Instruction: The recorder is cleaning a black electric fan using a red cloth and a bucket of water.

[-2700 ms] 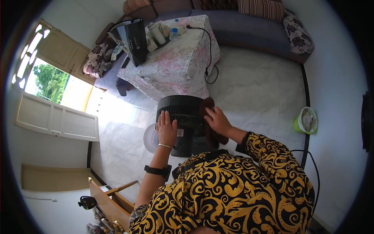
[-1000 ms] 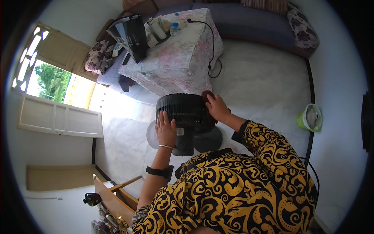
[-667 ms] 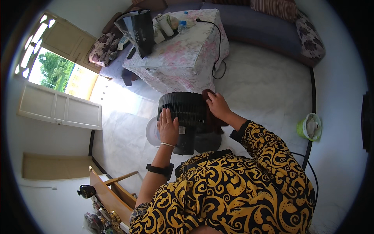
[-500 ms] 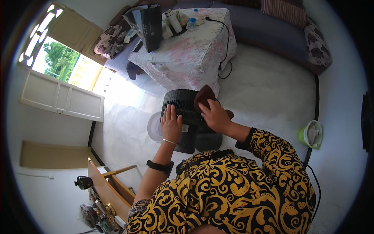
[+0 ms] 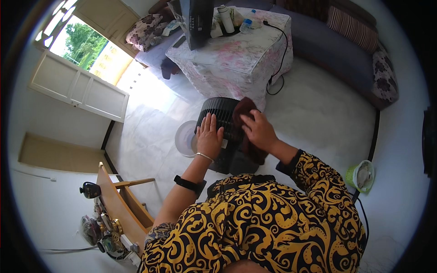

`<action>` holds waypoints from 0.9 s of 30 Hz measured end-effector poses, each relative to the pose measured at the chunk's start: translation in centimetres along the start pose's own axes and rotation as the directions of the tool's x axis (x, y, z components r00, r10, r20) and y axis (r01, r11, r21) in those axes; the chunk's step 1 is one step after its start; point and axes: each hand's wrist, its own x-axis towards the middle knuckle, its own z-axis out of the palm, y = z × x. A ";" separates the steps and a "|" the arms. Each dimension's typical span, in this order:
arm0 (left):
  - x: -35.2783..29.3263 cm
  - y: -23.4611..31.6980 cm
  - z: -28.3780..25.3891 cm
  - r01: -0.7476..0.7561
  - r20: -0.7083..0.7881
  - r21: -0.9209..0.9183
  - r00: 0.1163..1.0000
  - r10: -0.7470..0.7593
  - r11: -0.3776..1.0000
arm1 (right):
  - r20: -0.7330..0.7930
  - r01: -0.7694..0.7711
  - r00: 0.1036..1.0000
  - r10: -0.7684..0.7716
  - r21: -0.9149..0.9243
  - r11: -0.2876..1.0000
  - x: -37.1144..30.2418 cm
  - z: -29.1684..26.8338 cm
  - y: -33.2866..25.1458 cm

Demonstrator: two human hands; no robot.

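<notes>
A black appliance with a rounded, slatted grille [image 5: 217, 107] stands on the floor in front of me. My left hand [image 5: 210, 141] lies flat on its near left side, fingers stretched out. In my right hand [image 5: 260, 130] is a dark maroon cloth [image 5: 244, 108], pressed to the right side of the grille; a fold of it hangs below the hand. Partly hidden behind the appliance and my left hand, a pale round basin [image 5: 183, 136] sits on the floor. The appliance's lower part is dark and mostly covered by my arms and body.
Beyond the appliance is a table with a flowered cover [image 5: 227, 61], holding a black bag [image 5: 200, 25], a white flask [image 5: 225, 19] and a cable [image 5: 284, 50]. A sofa [image 5: 323, 50] runs along the back right. A small bin [image 5: 360, 176] stands right, a wooden desk [image 5: 120, 202] lower left.
The view has shifted, so the room sits further right and the table higher. The cloth now hangs lower beneath my right hand. My left hand stays on the appliance.
</notes>
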 end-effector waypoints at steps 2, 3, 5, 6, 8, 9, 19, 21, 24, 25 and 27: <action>0.2 -0.3 0.5 -0.009 -0.023 0.024 1.000 0.009 1.000 | -0.084 -0.094 0.992 0.090 -0.047 0.994 1.0 1.0 1.0; 0.1 -0.1 0.4 -0.001 -0.025 0.024 1.000 0.002 1.000 | -0.091 -0.087 0.993 0.080 -0.077 0.993 1.1 1.0 1.3; 0.0 0.3 0.2 -0.020 -0.029 0.032 0.999 0.021 0.999 | -0.094 -0.077 0.993 0.067 -0.105 0.991 0.4 1.2 1.1; -0.1 0.0 0.2 -0.007 -0.023 0.044 1.000 0.008 0.999 | -0.022 -0.006 1.000 0.005 -0.090 0.996 0.0 0.9 -0.3; -0.1 -0.1 0.2 -0.008 -0.029 0.033 1.000 0.009 0.999 | 0.089 0.109 0.990 -0.109 0.006 0.994 -0.9 0.3 -2.6; -0.1 -0.2 0.1 -0.021 -0.032 0.025 0.999 0.022 0.999 | 0.091 0.114 0.989 -0.114 0.010 0.993 -0.6 0.1 -2.9; 0.0 -0.2 0.2 -0.029 -0.016 0.073 0.999 0.031 0.997 | 0.149 -0.006 0.989 0.027 -0.140 0.990 2.3 0.0 -1.2; 0.0 -0.2 0.5 -0.020 -0.028 0.093 0.999 0.023 0.995 | 0.171 0.052 0.985 -0.034 -0.101 0.994 0.3 0.0 -4.0; 0.2 0.2 0.9 -0.020 -0.038 0.079 0.999 0.023 0.997 | 0.211 0.077 0.977 -0.036 -0.189 0.979 0.9 0.0 -4.9; 0.1 0.3 0.8 -0.017 -0.033 0.078 0.999 0.020 0.997 | 0.212 0.048 0.977 0.014 -0.285 0.957 1.6 0.2 -4.5; 0.4 0.7 0.6 -0.030 -0.030 0.068 0.999 0.032 0.997 | 0.158 0.021 0.986 0.043 -0.380 0.925 3.4 0.4 -2.4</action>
